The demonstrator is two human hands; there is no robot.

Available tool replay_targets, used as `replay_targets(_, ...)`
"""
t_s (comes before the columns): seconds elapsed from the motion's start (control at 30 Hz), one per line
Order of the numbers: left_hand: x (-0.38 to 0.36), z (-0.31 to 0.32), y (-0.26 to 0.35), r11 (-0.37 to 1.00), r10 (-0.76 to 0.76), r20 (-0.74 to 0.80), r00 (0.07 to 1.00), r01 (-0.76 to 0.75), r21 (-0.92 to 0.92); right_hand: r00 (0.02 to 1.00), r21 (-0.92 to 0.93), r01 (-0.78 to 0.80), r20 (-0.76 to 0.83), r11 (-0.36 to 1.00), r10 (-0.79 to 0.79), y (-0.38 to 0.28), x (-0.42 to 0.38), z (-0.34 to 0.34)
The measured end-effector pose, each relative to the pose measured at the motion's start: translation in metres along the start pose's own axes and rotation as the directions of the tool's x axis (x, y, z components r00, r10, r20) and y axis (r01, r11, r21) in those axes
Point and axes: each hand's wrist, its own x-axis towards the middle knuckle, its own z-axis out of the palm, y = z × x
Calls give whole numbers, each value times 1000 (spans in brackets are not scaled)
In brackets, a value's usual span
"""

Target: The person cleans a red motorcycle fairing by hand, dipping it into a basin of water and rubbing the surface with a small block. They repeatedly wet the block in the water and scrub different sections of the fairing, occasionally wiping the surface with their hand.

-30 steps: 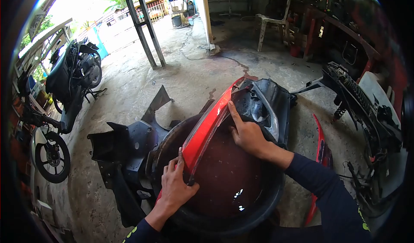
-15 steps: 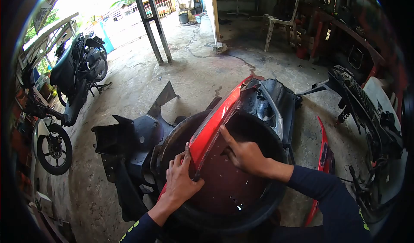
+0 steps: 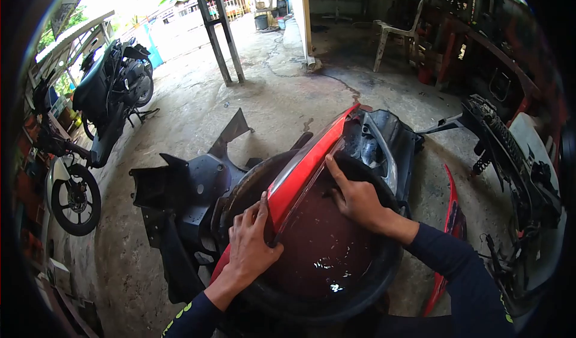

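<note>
My left hand (image 3: pixel 249 248) is closed around the lower part of a long red motorcycle fairing panel (image 3: pixel 312 169), thumb on its near edge. Wet and shiny, the panel slants across a round black tub (image 3: pixel 384 269) of dark reddish water (image 3: pixel 318 236). On the panel's right edge, the stretched index finger of my right hand (image 3: pixel 366 203) touches near the upper half. Its other fingers are curled in, with something dark near the thumb that I cannot make out.
Black plastic body parts (image 3: pixel 201 179) lie left of the tub, and a grey-black part (image 3: pixel 396 140) lies behind it. A second red panel (image 3: pixel 449 218) is on the floor at right, near a motorcycle frame (image 3: pixel 510 158). A motorcycle (image 3: pixel 108 98) stands at left.
My right index finger has slid up and right along the panel's edge. The left hand keeps its grip. More bright glints show on the water, and the view has shifted slightly.
</note>
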Motion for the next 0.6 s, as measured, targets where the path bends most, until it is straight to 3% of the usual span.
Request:
replay_targets(0.13, 1, 2, -1, 994, 48, -85, 995, -39, 104, 997, 149, 69, 13, 986, -71, -1, -22, 20)
replay_targets(0.17, 1, 2, -1, 990, 54, -108, 993, -39, 137, 999, 185, -46, 23, 982, 42, -3, -31, 24)
replay_targets(0.2, 2, 2, -1, 985, 60, -132, 989, -37, 170, 999, 189, -42, 25, 981, 38, 1, -39, 31)
replay_targets(0.27, 5, 3, -4, 972, 71, -147, 987, -36, 234, 949, 134, -201, 273, 970, 159, 18, -53, 52)
replay_targets(0.3, 6, 3, -5, 955, 91, -157, 983, -41, 295, 949, 136, -199, 275, 970, 156, 25, -58, 60)
replay_targets(0.37, 9, 4, -5, 940, 100, -154, 983, -43, 337, 782, 1, -375, 536, 927, 316, 40, -64, 75)
replay_targets(0.4, 10, 4, -6, 923, 111, -150, 982, -46, 381, 782, 1, -373, 538, 928, 314, 47, -66, 80)
replay_targets(0.47, 13, 6, -8, 919, 128, -150, 980, -60, 389, 644, -115, -362, 686, 925, 338, 58, -69, 90)
replay_targets(0.5, 14, 6, -9, 914, 149, -148, 978, -79, 398, 643, -115, -362, 688, 925, 337, 62, -71, 95)
replay_targets(0.57, 17, 6, -11, 913, 165, -138, 977, -98, 395, 424, -168, -261, 865, 951, 269, 70, -72, 105)
replay_targets(0.6, 17, 7, -12, 912, 181, -122, 976, -120, 393, 424, -166, -260, 865, 951, 267, 73, -77, 113)
